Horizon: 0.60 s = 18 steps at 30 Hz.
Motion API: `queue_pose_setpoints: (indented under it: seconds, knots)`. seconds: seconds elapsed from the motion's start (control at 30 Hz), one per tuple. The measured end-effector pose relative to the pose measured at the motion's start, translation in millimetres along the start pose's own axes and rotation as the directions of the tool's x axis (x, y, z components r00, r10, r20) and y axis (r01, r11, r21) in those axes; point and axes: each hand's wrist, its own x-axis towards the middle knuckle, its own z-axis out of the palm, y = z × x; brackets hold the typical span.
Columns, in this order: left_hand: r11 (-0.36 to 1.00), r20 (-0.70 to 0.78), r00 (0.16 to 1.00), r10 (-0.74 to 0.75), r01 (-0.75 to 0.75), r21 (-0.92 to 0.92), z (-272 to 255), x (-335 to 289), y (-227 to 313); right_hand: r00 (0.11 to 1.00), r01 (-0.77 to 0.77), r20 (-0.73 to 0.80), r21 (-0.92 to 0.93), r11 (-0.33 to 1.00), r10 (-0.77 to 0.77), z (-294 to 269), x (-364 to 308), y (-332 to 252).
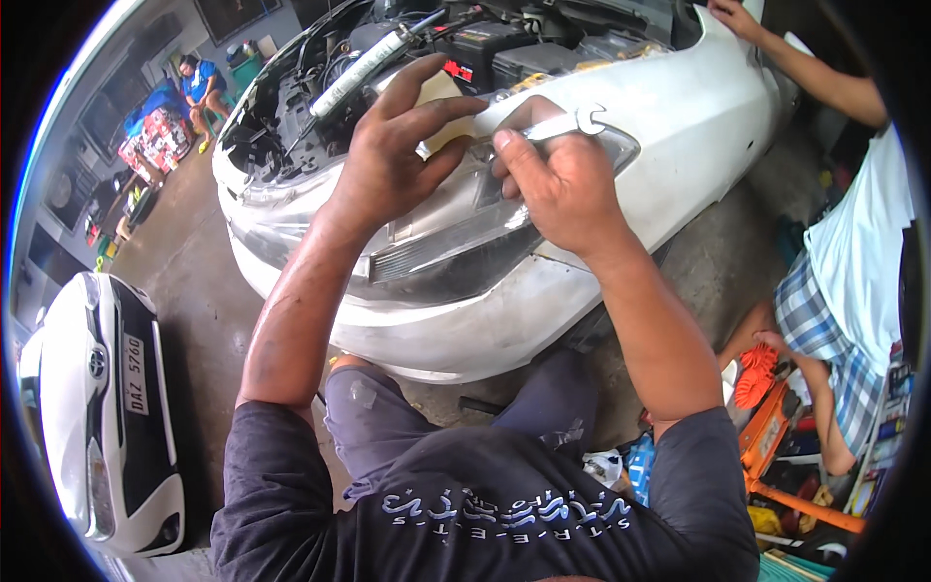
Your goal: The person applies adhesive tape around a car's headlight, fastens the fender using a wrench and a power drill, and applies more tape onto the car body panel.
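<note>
A silver open-end wrench is gripped in my right hand, its jaw pointing up and right past the thumb. My left hand is raised beside it, fingers apart, with nothing visible in its grasp. Both hands are over the front corner of a white car, above its headlight. Behind my left hand, a pale yellowish piece is partly hidden. A white cylinder with a slim rod slants across the exposed engine bay.
A black battery sits in the bay. At right, a person in a light shirt rests a hand on the fender. Orange equipment and clutter lie below. Another white car front stands left; a person in blue sits far back.
</note>
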Motion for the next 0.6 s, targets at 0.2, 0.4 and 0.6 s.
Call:
queue_pose_setpoints:
  seconds: [0.2,0.4,0.6]
  knots:
    - [0.994,-0.007,1.0,0.027,-0.028,-0.103,-0.4,0.7,-11.4,0.997,0.076,-0.002,-0.213,0.974,-0.079,17.9,4.4,-0.2]
    - [0.993,0.026,0.998,0.064,-0.061,-0.102,-0.1,-3.4,-11.3,0.995,0.077,-0.035,-0.279,0.957,-0.091,24.6,7.9,-0.6]
    - [0.987,-0.006,0.987,0.159,-0.159,-0.013,-2.2,-1.9,-9.9,0.966,0.193,-0.084,-0.402,0.895,-0.246,35.5,6.1,5.0]
